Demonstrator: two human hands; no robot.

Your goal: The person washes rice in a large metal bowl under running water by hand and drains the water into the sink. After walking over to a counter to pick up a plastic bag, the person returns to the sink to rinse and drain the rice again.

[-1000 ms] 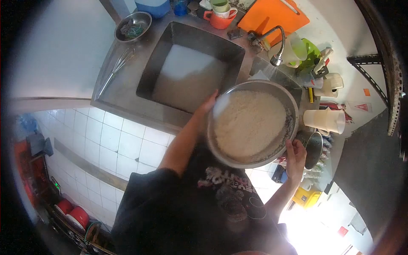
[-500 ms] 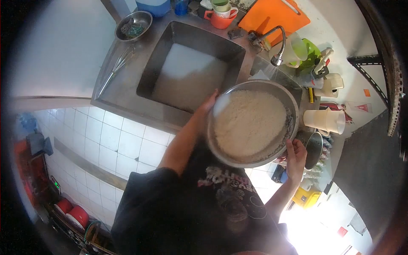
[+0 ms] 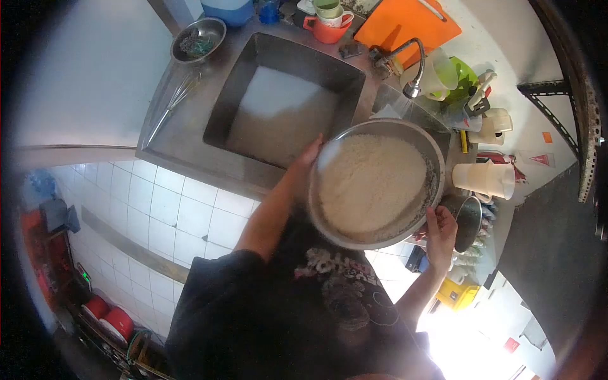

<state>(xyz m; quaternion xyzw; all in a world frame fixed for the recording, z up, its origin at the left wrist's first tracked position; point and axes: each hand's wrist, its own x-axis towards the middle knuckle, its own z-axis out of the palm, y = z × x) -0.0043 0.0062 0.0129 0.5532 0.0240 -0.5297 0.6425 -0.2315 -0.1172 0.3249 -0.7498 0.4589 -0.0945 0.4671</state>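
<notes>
A large round metal bowl (image 3: 434,147) with pale, wet-looking grains (image 3: 373,180) inside is held between both hands, just right of the sink. My left hand (image 3: 308,156) grips its left rim, fingertips on the edge and the rest partly hidden. At the lower right rim, my right hand (image 3: 441,231) has its thumb on top and its fingers curled. The metal sink (image 3: 218,111) holds cloudy water. Beyond the bowl the faucet (image 3: 413,88) points down over a small side basin.
A whisk (image 3: 168,113) lies on the counter left of the sink, near a small metal bowl (image 3: 218,31) with scrubbers. Behind stand a red cup (image 3: 326,31) and an orange board (image 3: 408,28). White plastic cups (image 3: 484,179) and a dark pot (image 3: 468,225) are at right.
Water seen coming from the faucet in the earlier frames no longer shows clearly. Both hands and the bowl stay in nearly the same place.
</notes>
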